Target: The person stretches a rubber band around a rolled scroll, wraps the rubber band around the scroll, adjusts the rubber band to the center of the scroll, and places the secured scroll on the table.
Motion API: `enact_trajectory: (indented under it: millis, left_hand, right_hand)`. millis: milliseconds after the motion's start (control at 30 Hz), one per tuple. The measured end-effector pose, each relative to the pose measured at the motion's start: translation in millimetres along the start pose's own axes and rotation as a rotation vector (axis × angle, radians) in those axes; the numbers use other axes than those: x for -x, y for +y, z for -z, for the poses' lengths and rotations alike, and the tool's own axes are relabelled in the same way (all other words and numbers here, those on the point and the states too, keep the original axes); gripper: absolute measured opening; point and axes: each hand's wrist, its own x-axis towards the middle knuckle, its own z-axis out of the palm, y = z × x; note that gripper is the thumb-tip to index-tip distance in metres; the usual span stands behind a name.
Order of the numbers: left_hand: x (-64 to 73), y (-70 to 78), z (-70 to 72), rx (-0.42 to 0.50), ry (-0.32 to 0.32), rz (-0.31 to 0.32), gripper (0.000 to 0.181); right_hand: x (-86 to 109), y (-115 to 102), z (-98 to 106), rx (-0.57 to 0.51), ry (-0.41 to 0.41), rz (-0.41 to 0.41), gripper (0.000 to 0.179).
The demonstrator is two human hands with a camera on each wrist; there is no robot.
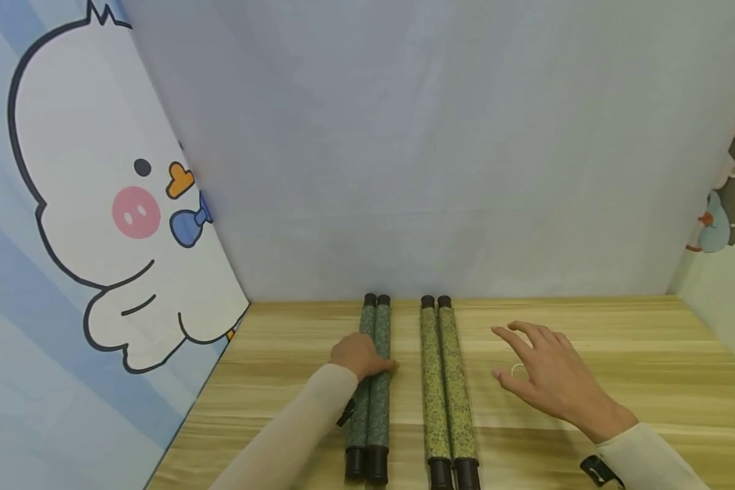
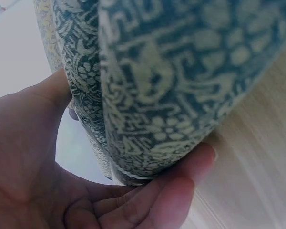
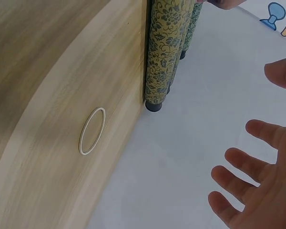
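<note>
The left hand (image 1: 358, 356) grips two long, green patterned fabric rolls (image 1: 378, 408) with black ends, on the pale wooden table (image 1: 649, 354); the right hand (image 1: 554, 378), fingers spread, holds nothing. If the left grip loosens, these round rolls might turn and separate

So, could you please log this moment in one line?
left hand: grips two green patterned rolls; right hand: empty, near thin white ring; two yellow patterned rolls: untouched
</note>
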Motion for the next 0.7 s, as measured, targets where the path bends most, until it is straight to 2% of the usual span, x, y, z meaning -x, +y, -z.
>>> enact_trajectory:
  millis: [333,467,700]
  left_hand:
    - [0.5,1.4,-0.3,-0.084,0.002,-0.008,0.06]
    - [0.6,0.9,-0.3,-0.075,-0.005,-0.005,0.06]
    - [0.4,0.3,-1.8,-0.049,-0.011,0.003,0.06]
  right_hand:
    - [1.6,-2.2,-0.6,-0.002,-0.026,-0.01,0.061]
    - [3.2,-3.7,-1.3,-0.004,-0.05,-0.02,0.06]
    - [5.6,-2.9,-3.2,0.003,-0.044,-0.021,0.059]
